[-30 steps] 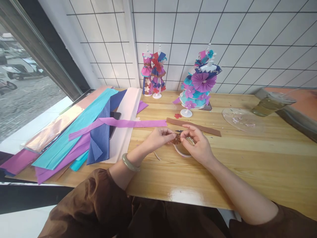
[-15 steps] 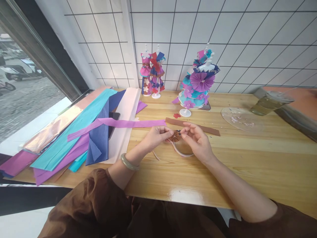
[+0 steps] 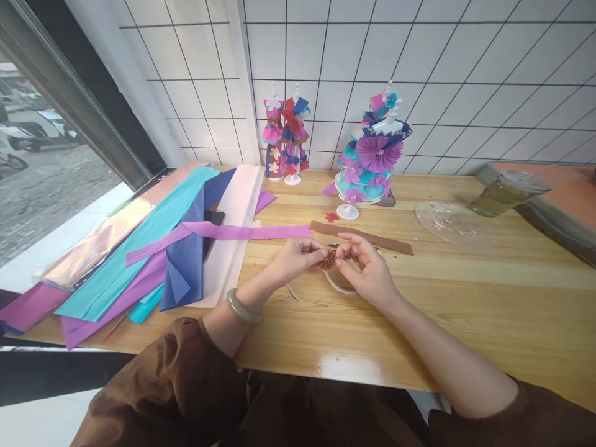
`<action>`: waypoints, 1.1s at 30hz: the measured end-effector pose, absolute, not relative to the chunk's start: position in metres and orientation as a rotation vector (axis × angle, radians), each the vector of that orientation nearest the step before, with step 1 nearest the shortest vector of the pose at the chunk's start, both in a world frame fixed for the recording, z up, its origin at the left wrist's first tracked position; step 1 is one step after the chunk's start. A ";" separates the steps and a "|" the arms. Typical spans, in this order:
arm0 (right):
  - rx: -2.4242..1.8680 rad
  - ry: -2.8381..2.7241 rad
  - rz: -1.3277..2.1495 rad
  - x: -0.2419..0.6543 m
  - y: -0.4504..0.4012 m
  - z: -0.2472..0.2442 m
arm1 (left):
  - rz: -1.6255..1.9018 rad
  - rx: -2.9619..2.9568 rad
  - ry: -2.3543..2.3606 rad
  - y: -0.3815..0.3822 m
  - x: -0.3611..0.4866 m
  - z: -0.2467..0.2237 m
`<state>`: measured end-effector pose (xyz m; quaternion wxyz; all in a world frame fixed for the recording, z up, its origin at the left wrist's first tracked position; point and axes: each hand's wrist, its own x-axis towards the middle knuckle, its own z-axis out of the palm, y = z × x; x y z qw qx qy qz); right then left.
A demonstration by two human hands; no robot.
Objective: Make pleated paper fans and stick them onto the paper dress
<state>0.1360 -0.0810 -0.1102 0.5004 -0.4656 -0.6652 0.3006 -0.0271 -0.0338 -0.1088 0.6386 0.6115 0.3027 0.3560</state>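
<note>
Between my two hands is a small pleated brown paper rosette (image 3: 328, 259). My left hand (image 3: 300, 257) pinches its left side between thumb and fingers. My right hand (image 3: 365, 267) has thumb and forefinger closed on the rosette's right edge, the other fingers curled. Under my hands lies a roll of pale tape (image 3: 339, 284), partly hidden by my right hand. Just beyond them, a brown paper strip (image 3: 391, 242) and a long purple strip (image 3: 274, 232) lie on the wooden table (image 3: 298, 335).
Colored paper sheets (image 3: 139, 248) and a dark phone (image 3: 214, 223) are at the left. Decorated dress stands (image 3: 372, 155) and smaller ones (image 3: 292, 143) line the tiled wall. A clear plate (image 3: 449, 225) and a tilted-looking cup (image 3: 505, 195) sit right.
My right hand has moved slightly left, onto the rosette's edge. The rosette is now tilted and more covered by my fingers.
</note>
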 end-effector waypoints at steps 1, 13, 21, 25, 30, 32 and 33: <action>-1.128 -1.610 0.718 0.136 -0.081 -0.110 | 0.824 1.377 0.711 -0.034 -0.027 -0.107; -1.160 -1.580 0.665 0.140 -0.078 -0.112 | 0.761 1.209 0.704 -0.034 -0.030 -0.105; -1.147 -1.701 0.659 0.139 -0.081 -0.114 | 0.665 1.352 0.692 -0.036 -0.030 -0.102; -1.153 -1.682 0.648 0.138 -0.081 -0.113 | 0.714 1.330 0.731 -0.034 -0.028 -0.105; -1.175 -1.610 0.663 0.137 -0.080 -0.112 | 0.775 1.237 0.787 -0.032 -0.028 -0.106; -1.165 -1.607 0.685 0.137 -0.079 -0.113 | 0.749 1.211 0.760 -0.032 -0.028 -0.105; -1.160 -1.609 0.693 0.137 -0.079 -0.113 | 0.726 1.214 0.744 -0.033 -0.029 -0.104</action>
